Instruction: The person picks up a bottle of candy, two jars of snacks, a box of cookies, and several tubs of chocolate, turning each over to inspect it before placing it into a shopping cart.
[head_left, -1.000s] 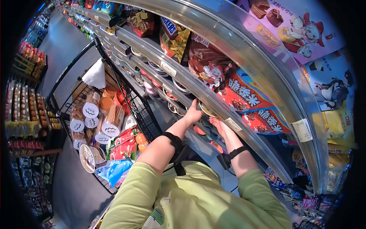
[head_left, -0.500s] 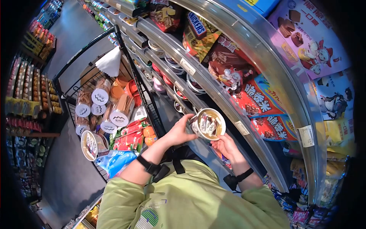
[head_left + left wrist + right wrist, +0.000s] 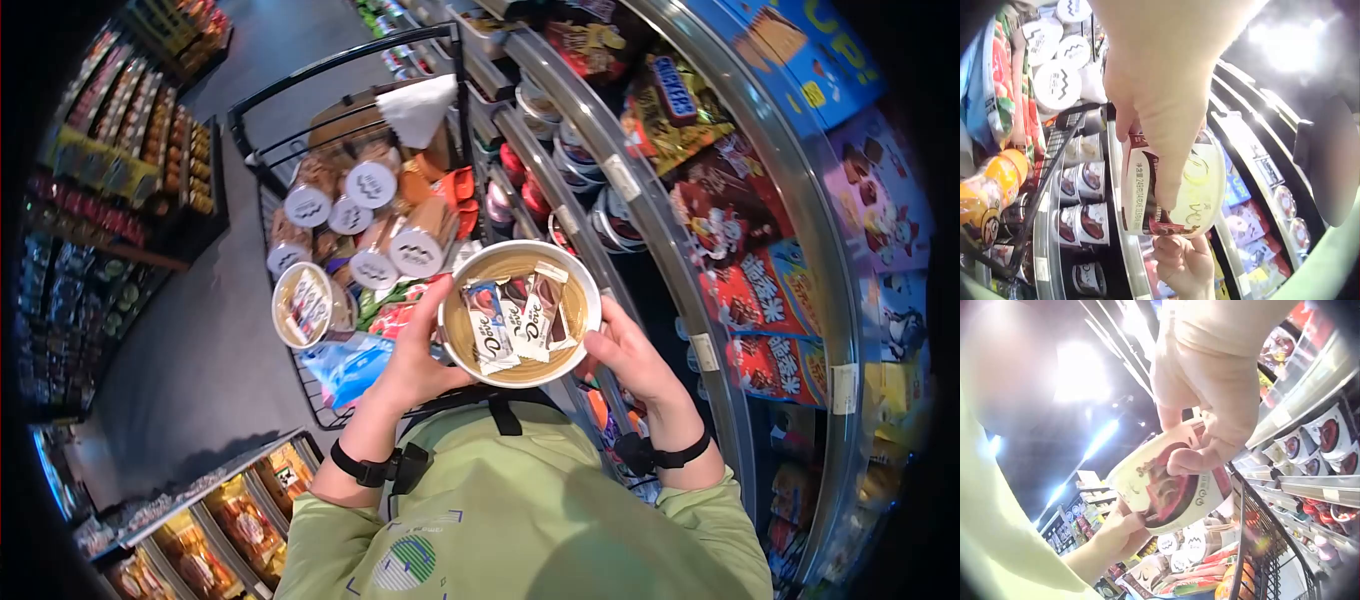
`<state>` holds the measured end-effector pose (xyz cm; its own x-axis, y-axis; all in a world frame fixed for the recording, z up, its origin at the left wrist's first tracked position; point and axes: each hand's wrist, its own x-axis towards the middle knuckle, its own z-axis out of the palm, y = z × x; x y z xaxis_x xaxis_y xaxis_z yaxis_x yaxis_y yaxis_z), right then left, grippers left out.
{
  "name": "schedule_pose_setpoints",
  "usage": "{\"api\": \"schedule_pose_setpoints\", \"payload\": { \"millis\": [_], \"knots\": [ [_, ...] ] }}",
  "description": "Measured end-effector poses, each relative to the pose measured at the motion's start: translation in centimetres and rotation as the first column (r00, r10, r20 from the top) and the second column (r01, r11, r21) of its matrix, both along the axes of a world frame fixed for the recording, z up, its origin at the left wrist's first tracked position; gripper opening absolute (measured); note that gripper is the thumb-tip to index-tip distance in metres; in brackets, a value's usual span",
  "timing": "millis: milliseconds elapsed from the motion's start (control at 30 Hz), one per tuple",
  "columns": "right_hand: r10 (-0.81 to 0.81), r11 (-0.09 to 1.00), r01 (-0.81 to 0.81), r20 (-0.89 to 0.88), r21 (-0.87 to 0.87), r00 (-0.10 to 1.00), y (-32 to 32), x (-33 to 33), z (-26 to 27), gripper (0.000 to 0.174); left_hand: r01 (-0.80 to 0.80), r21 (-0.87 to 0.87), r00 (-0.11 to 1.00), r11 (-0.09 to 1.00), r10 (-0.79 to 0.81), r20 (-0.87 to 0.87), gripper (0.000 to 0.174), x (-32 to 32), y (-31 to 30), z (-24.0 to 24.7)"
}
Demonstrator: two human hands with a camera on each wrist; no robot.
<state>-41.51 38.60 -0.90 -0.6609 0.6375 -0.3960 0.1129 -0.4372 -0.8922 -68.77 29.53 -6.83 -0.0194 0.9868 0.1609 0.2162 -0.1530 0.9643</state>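
A round white tub (image 3: 520, 372) holding several wrapped Dove chocolates (image 3: 512, 318) is held between both hands in front of the body. The left hand (image 3: 408, 350) grips its left side, thumb near the rim; the right hand (image 3: 640, 362) grips the right side. Seen from the left wrist, fingers of the left hand (image 3: 1163, 119) lie along the printed wall of the tub (image 3: 1200, 181). In the right wrist view the right hand (image 3: 1210, 406) curls round the tub (image 3: 1172, 481), with the left hand (image 3: 1116, 534) at its other end.
Beyond the tub stands a black cart (image 3: 250, 150) with lidded jars (image 3: 420, 248), a similar tub (image 3: 303, 305), a blue bag (image 3: 350, 372) and a white cloth (image 3: 415, 108). Shelves with red snack bags (image 3: 770, 365) and tubs line the right; a display case (image 3: 215, 535) is lower left.
Both hands were reaching into the shelf; they have brought out the tub and moved it left, in front of the body. The view has turned toward the cart.
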Motion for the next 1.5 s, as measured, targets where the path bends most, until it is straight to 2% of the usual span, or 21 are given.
{"api": "schedule_pose_setpoints", "payload": {
  "millis": [33,67,100,167,200,300,333,367,400,467,500,567,600,633,700,767,867,967,1000,1133,1500],
  "knots": [
    [0.068,0.991,-0.068,0.006,0.119,0.998,0.1,-0.8,0.2,0.05,-0.025,-0.001,0.988,1.0,0.025,0.152,0.115,-0.5,-0.6,0.2],
    [0.031,0.997,-0.026,-0.065,0.077,0.997,-0.1,-2.0,0.3,0.069,-0.024,-0.014,0.968,1.0,0.027,0.248,0.117,-1.2,-1.2,0.5],
    [0.055,0.996,-0.049,-0.07,0.079,0.996,-0.3,-3.0,0.7,0.069,-0.023,-0.023,0.939,0.999,0.029,0.342,0.119,-1.9,-1.7,1.0],
    [0.012,0.897,0.031,-0.093,0.442,0.996,-0.7,-4.6,1.4,0.093,-0.03,0.004,0.953,1.0,0.027,0.301,0.124,-3.0,-2.8,0.9],
    [0.066,0.91,0.01,-0.168,0.414,0.984,-0.6,-5.3,1.3,0.11,-0.009,0.026,0.964,1.0,0.002,0.264,0.128,-3.5,-3.3,0.8],
    [0.254,0.847,-0.175,-0.093,0.501,0.963,-0.6,-6.8,1.1,0.107,-0.081,0.003,0.931,0.997,0.075,0.357,0.122,-3.7,-4.5,0.6],
    [0.283,0.708,-0.244,0.05,0.663,0.958,-0.2,-7.4,1.7,0.094,-0.093,0.002,0.93,0.996,0.086,0.357,0.122,-4.0,-4.7,1.3],
    [0.292,0.704,-0.252,0.053,0.664,0.955,0.0,-7.8,1.6,0.094,-0.096,-0.023,0.95,0.995,0.098,0.296,0.123,-4.3,-4.7,2.6],
    [0.262,0.784,-0.219,0.011,0.581,0.965,0.0,-8.2,1.5,0.083,-0.098,-0.051,0.966,0.994,0.108,0.235,0.124,-4.6,-4.7,3.8],
    [0.139,0.911,-0.108,-0.05,0.399,0.989,-0.6,-9.2,1.5,0.051,-0.1,-0.163,0.917,0.982,0.155,0.368,0.113,-4.9,-4.6,4.8],
    [0.143,0.912,-0.113,-0.047,0.395,0.989,-0.5,-9.4,1.5,0.051,-0.059,-0.275,0.866,0.96,0.186,0.463,0.107,-5.2,-4.8,5.2],
    [0.075,0.978,-0.105,0.171,0.178,0.982,-0.2,-10.0,1.0,0.046,-0.033,-0.428,0.87,0.903,0.237,0.433,0.099,-5.9,-4.5,5.9],
    [0.085,0.985,-0.102,0.12,0.138,0.989,-0.4,-10.2,0.3,0.049,-0.011,-0.455,0.856,0.89,0.244,0.456,0.094,-6.7,-4.9,5.4],
    [0.086,0.986,-0.102,0.12,0.133,0.989,-0.3,-10.4,0.4,0.049,-0.011,-0.46,0.856,0.888,0.246,0.455,0.094,-7.2,-5.2,5.6],
    [0.095,0.983,-0.083,0.068,-0.161,0.993,0.1,-10.5,0.7,0.054,0.087,-0.438,0.933,0.895,0.081,0.35,0.089,-7.8,-5.4,6.4],
    [0.09,0.975,-0.076,0.057,-0.211,0.994,0.0,-10.9,0.3,0.058,0.059,-0.378,0.938,0.924,0.078,0.336,0.084,-7.6,-5.3,6.0],
    [0.105,0.929,-0.105,-0.021,-0.354,0.994,0.1,-11.0,-1.1,0.065,-0.081,-0.348,0.873,0.934,0.235,0.428,0.069,-6.6,-4.7,5.6],
    [0.208,0.889,-0.216,-0.065,-0.404,0.976,0.4,-10.4,-0.6,0.067,-0.114,-0.433,0.89,0.894,0.286,0.356,0.056,-7.0,-4.5,5.8],
    [0.164,0.892,-0.167,-0.044,-0.42,0.986,0.1,-10.4,-0.8,0.069,-0.181,-0.439,0.903,0.88,0.326,0.281,0.045,-6.8,-4.4,6.2],
    [0.281,0.884,-0.254,0.013,-0.392,0.96,0.2,-9.9,-0.2,0.078,-0.22,-0.441,0.911,0.87,0.345,0.225,0.044,-6.9,-4.0,4.7],
    [0.279,0.876,-0.24,0.034,-0.419,0.96,0.4,-8.9,0.0,0.08,-0.138,-0.479,0.892,0.867,0.319,0.321,0.043,-6.0,-3.2,5.5]
  ]
}}
